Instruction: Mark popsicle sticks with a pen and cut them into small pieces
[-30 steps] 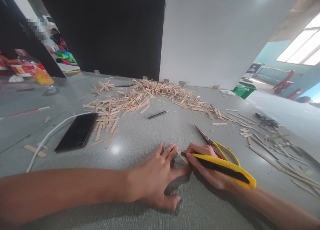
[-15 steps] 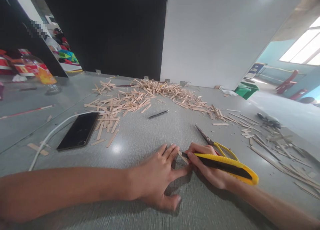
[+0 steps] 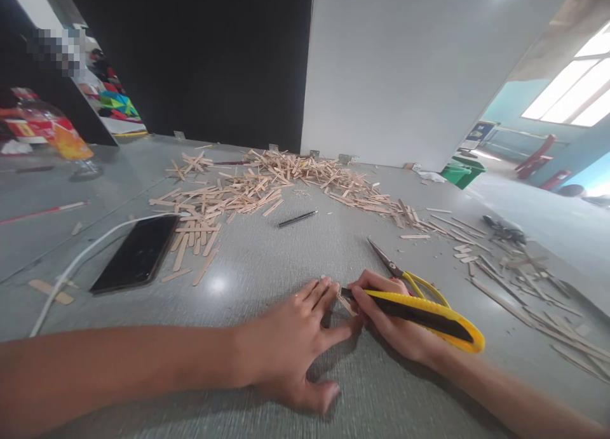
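Observation:
My right hand [image 3: 388, 315] is closed around a yellow and black utility knife [image 3: 431, 316], its front end pointing left. A small piece of wooden stick [image 3: 347, 306] lies on the table under the knife's tip. My left hand [image 3: 305, 340] rests on the table with its fingers stretched and the thumb apart. Its fingertips touch or nearly touch that piece, partly covering it. Just beyond my right hand lies a pair of scissors [image 3: 398, 270] with yellow handles, partly hidden by the hand.
Wooden sticks [image 3: 257, 188] are heaped across the back. Split strips [image 3: 515, 305] litter the right side. A black pen [image 3: 298, 219] lies mid-table; a phone [image 3: 136, 255] with a white cable [image 3: 71, 261] lies left. A bottle [image 3: 61, 134] stands farther left; a panel [image 3: 391, 70] rises behind.
The view has shifted slightly, so everything appears a little farther left. My left fingers have drawn slightly closer together; the knife stays in my right hand at the wooden piece.

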### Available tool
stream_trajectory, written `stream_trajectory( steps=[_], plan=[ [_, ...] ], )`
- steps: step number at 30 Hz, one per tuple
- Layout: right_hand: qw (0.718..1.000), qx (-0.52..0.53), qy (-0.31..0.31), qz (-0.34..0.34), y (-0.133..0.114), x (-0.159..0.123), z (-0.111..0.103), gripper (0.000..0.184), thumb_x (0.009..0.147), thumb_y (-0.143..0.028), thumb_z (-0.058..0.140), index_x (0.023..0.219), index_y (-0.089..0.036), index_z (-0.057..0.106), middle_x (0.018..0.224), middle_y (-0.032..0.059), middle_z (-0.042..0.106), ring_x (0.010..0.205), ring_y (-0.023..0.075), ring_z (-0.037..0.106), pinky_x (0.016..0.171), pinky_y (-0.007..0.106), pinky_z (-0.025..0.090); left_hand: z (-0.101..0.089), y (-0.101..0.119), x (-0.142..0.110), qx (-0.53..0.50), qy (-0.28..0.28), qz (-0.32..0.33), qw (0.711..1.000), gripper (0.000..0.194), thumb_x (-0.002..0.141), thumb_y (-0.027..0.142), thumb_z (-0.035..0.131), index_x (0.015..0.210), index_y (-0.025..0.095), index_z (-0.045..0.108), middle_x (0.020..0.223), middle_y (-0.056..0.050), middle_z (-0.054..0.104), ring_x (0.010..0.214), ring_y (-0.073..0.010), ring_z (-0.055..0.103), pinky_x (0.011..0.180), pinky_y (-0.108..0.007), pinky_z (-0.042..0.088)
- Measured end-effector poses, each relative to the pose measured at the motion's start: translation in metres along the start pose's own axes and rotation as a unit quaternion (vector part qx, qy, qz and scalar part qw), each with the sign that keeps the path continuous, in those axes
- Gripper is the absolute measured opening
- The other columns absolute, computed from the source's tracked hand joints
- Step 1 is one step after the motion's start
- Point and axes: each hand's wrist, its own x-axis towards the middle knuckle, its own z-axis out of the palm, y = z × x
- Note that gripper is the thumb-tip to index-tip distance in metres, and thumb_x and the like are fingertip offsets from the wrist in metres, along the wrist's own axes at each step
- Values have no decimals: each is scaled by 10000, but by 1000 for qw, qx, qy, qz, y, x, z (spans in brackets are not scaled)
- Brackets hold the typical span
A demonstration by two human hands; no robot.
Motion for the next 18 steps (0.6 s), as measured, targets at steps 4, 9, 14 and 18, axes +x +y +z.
stream_trajectory(
  steps=[4,9,14,18],
  plan=[
    [1000,-2,-3,7,2,0,1,410,1058,-501,500,779,-222,610,633,-42,602,558,117,551,600,273,410,0,1,1,7,0,0,1000,922,906,662,579,1636,177,293,1711,-220,137,1543,-489,216,1240,-629,243],
    [1000,-12,-10,7,5,-2,1,385,1063,-493,502,818,-223,624,681,-43,631,593,119,564,627,281,410,-3,2,2,-4,-6,-3,1000,913,907,646,580,1643,204,271,1709,-230,123,1534,-508,208,1234,-646,246],
    [1000,-23,-9,-3,6,-1,2,376,1076,-474,489,825,-224,615,703,-44,632,615,119,569,650,286,403,-4,3,2,-9,-8,-3,1000,888,915,637,576,1632,194,297,1699,-256,103,1528,-528,189,1228,-655,247],
    [1000,-24,-14,-8,7,0,2,375,1085,-465,475,820,-226,589,708,-48,615,616,116,555,644,283,394,-2,3,1,-12,0,-4,1000,861,913,634,586,1609,184,350,1703,-241,87,1538,-512,182,1242,-642,224]
  ],
)
